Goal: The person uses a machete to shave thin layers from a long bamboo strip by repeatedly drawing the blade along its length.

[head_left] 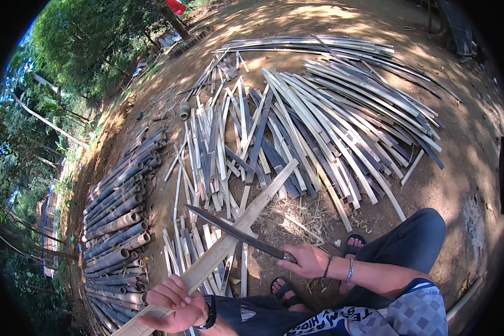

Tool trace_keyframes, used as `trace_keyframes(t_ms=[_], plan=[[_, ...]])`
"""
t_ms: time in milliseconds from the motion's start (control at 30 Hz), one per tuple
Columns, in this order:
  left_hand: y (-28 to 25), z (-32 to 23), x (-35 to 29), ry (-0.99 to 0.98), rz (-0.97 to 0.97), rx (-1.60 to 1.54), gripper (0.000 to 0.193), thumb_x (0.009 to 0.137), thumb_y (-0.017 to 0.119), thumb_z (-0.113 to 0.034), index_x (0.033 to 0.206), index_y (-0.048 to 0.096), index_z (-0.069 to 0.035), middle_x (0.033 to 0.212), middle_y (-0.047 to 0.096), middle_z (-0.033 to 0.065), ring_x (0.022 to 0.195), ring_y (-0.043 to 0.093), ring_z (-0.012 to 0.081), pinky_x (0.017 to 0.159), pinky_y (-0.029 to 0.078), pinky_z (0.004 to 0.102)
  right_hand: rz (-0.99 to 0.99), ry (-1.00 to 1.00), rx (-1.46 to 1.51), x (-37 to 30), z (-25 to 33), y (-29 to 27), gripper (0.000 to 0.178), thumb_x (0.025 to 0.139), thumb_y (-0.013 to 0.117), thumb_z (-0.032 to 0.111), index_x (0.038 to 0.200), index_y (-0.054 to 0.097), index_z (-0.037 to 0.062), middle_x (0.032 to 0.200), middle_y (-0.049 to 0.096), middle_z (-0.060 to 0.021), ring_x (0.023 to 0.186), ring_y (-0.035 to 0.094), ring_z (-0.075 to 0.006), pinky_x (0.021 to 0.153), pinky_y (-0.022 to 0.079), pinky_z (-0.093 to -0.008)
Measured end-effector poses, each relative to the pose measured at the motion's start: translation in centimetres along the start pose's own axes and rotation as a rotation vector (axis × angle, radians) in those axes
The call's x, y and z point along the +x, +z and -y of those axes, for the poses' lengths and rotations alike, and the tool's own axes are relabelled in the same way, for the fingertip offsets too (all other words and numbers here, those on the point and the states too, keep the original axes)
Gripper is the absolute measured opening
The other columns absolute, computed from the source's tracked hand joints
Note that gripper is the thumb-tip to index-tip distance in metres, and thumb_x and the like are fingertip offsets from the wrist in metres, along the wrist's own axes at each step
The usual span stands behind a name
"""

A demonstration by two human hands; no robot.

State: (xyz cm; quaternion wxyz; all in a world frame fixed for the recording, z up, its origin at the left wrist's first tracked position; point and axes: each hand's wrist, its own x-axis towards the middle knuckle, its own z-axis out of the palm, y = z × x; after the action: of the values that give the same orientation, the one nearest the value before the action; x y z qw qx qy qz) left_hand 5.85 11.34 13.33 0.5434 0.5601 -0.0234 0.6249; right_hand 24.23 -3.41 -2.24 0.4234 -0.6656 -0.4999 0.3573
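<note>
My left hand [173, 305] is closed around the lower part of a long, pale split bamboo strip [267, 197]. The strip slants from the lower left up toward the middle, its far end over the scattered pieces. In my right hand [306, 260] is the handle of a machete [221, 225], fingers wrapped round it. Its dark, narrow blade points up and left and crosses over the strip. From this view I cannot tell whether the blade touches the bamboo. A watch sits on my left wrist, bracelets on my right.
Split bamboo strips [341, 129] lie fanned out ahead, with shorter pieces [204, 151] beside them. Round bamboo poles [115, 218] are stacked at the left. Shavings [302, 215] litter the dirt near my sandalled feet [288, 292]. Trees [84, 45] stand at the far left.
</note>
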Motion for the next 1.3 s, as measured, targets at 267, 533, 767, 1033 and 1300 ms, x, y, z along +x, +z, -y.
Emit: trace_keyframes(t_ms=[267, 533, 767, 1033, 1300], plan=[[1.4, 0.0, -0.2, 0.016, -0.003, 0.003, 0.06, 0.096, 0.033, -0.057, 0.056, 0.033, -0.013, 0.046, 0.031, -0.001, 0.04, 0.028, 0.0097, 0.046, 0.023, 0.0229, -0.154, 0.147, -0.027, 2.3, -5.2, -0.3, 0.052, 0.094, 0.047, 0.048, 0.088, 0.056, -0.0029, 0.059, 0.058, -0.0212, 0.062, 0.062, -0.0409, 0.057, 0.048, -0.0472], [0.8, -0.8, 0.2, -0.005, -0.033, -0.036, 0.058, 0.096, 0.035, -0.056, 0.056, 0.032, -0.014, 0.046, 0.03, -0.0011, 0.04, 0.027, 0.0094, 0.046, 0.024, 0.0224, -0.144, 0.07, -0.012, 1.2, -3.8, -0.1, 0.044, 0.094, 0.05, 0.043, 0.086, 0.057, 0.0001, 0.056, 0.056, -0.019, 0.06, 0.061, -0.0387, 0.056, 0.048, -0.0452], [0.4, -0.9, 0.4, 0.007, -0.071, 0.003, 0.058, 0.096, 0.036, -0.056, 0.056, 0.032, -0.013, 0.047, 0.031, -0.0007, 0.041, 0.028, 0.0093, 0.045, 0.023, 0.0223, -0.058, 0.03, -0.004, 0.5, -1.6, 0.2, 0.047, 0.094, 0.048, 0.047, 0.09, 0.056, 0.001, 0.054, 0.055, -0.0181, 0.058, 0.06, -0.0394, 0.056, 0.049, -0.0456], [1.5, -1.1, -0.3, 0.001, -0.041, -0.023, 0.058, 0.096, 0.037, -0.055, 0.057, 0.032, -0.013, 0.047, 0.029, -0.0005, 0.041, 0.028, 0.0093, 0.045, 0.023, 0.0224, -0.164, 0.196, -0.018, 1.7, -5.3, -0.6, 0.049, 0.093, 0.049, 0.047, 0.089, 0.056, -0.002, 0.059, 0.058, -0.0225, 0.06, 0.062, -0.0393, 0.056, 0.049, -0.0449], [1.2, -1.1, 0.1, -0.002, -0.112, -0.008, 0.057, 0.095, 0.038, -0.055, 0.057, 0.032, -0.013, 0.047, 0.03, -0.0009, 0.04, 0.028, 0.0091, 0.045, 0.024, 0.0223, -0.036, -0.03, -0.005, 0.2, -0.8, 0.0, 0.048, 0.094, 0.049, 0.046, 0.09, 0.056, -0.0013, 0.053, 0.053, -0.0201, 0.055, 0.059, -0.0385, 0.055, 0.046, -0.0462]])
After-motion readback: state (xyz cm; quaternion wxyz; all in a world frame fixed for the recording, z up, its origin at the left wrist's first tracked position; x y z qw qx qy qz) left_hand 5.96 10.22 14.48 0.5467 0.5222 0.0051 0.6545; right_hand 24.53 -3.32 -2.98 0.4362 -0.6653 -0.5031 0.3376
